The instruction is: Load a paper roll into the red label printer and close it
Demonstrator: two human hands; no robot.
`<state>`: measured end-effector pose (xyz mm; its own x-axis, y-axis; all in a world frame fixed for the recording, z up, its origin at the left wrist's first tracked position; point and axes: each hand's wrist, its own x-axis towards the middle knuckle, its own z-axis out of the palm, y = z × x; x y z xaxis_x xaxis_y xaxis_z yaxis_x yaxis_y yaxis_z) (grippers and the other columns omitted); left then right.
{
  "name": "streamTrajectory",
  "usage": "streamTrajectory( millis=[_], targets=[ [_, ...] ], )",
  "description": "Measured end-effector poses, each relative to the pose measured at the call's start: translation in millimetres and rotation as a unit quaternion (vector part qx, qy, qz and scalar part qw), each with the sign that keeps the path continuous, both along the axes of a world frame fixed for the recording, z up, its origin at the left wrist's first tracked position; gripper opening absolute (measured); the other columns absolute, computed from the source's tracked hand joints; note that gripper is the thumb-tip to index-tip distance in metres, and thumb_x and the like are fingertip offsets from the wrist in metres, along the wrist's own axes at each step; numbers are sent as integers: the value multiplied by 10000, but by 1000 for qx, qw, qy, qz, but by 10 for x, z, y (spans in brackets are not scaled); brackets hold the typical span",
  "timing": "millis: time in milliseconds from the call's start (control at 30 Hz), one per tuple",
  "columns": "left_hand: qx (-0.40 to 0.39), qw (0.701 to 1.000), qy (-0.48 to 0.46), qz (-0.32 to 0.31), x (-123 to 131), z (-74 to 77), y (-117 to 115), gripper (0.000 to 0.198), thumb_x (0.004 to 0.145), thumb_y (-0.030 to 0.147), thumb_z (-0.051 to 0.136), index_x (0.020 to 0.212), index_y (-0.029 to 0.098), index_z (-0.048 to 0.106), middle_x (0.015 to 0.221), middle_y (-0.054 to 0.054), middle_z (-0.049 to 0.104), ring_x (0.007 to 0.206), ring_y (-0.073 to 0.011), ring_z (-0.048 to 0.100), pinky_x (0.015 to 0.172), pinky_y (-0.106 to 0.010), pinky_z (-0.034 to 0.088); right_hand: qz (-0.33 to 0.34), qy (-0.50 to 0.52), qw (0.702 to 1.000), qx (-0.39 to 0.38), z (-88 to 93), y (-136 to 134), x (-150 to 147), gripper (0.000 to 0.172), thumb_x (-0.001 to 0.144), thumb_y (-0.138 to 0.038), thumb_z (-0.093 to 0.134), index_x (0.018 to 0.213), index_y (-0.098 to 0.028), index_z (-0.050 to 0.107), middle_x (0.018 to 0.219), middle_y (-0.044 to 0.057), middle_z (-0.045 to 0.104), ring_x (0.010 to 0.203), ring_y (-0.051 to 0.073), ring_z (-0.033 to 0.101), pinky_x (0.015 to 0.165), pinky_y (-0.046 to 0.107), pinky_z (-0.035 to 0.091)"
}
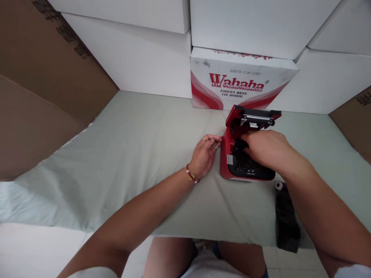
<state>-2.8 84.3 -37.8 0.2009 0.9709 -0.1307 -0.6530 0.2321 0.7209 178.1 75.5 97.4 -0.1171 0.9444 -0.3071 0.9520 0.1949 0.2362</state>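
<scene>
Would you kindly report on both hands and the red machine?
Left hand beside red machine, apparently touching. Right hand inside, lid raised. Black item near right forearm, not blocking.

A Wahaha carton (237,83) stands among white boxes (130,58).

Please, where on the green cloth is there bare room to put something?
The cloth is bare between the left carton and left arm, and, less widely, between the right arm and right carton. It is crowded around the red machine: left hand beside it, right hand inside, black bundle nearby.
</scene>
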Motion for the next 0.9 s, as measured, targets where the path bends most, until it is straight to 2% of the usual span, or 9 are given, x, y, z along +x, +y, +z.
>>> streamTrajectory(
  millis=[100, 200, 400, 500, 600, 767, 900],
  targets=[
    [-2, 1000, -3, 1, -2, 8, -2, 53, 912, 236, 770, 896, 199, 735, 1013, -37, 718, 1101, -173, 692, 1200, -385, 508, -4, 20, 1000, 22, -44, -19, 8, 286, 980, -267, 646, 1221, -235, 796, 1153, 161, 853, 979, 335, 802, 716, 382, 521],
    [1, 1000, 3, 2, -2, 11, -4, 43, 910, 234, 762, 893, 201, 740, 1015, -39, 719, 1111, -177, 693, 1198, -384, 510, -27, 40, 998, 37, -68, -35, 56, 341, 1001, -299, 605, 1291, -223, 767, 1121, 160, 853, 967, 347, 799, 704, 393, 517],
    [11, 1000, 4, -3, -5, 0, -8, 72, 907, 262, 784, 884, 205, 747, 1002, -43, 718, 1145, -193, 702, 1211, -403, 510, -30, 97, 994, 27, -102, -96, 165, 435, 1024, -285, 556, 1417, -238, 737, 1255, 142, 840, 1084, 362, 794, 785, 425, 547],
    [8, 1000, 16, -10, -5, -2, -10, 90, 902, 276, 791, 881, 203, 743, 998, -48, 715, 1184, -212, 711, 1222, -417, 506, -41, 121, 991, 42, -133, -132, 217, 430, 1035, -305, 552, 1414, -260, 750, 1248, 122, 846, 1087, 357, 791, 808, 431, 555],
    [8, 1000, 26, -13, -2, -1, -11, 74, 889, 258, 791, 882, 202, 743, 994, -48, 724, 1183, -212, 717, 1210, -411, 513, -47, 114, 991, 53, -140, -124, 220, 413, 1014, -320, 592, 1382, -266, 772, 1198, 116, 853, 1035, 348, 792, 784, 421, 548],
    [9, 999, 34, -13, 2, -1, -13, 90, 871, 254, 809, 873, 205, 734, 982, -47, 742, 1172, -213, 723, 1201, -410, 517, -28, 61, 998, 13, -94, -95, 135, 411, 979, -295, 633, 1361, -270, 781, 1170, 140, 846, 1001, 363, 790, 717, 408, 509],
    [13, 999, 32, -21, 4, -11, -16, 70, 874, 242, 797, 878, 197, 743, 988, -56, 752, 1155, -210, 726, 1205, -416, 515, -53, 61, 994, 72, -96, -133, 72, 453, 1022, -271, 552, 1441, -238, 723, 1242, 177, 822, 976, 369, 798, 683, 409, 497]
  ],
)
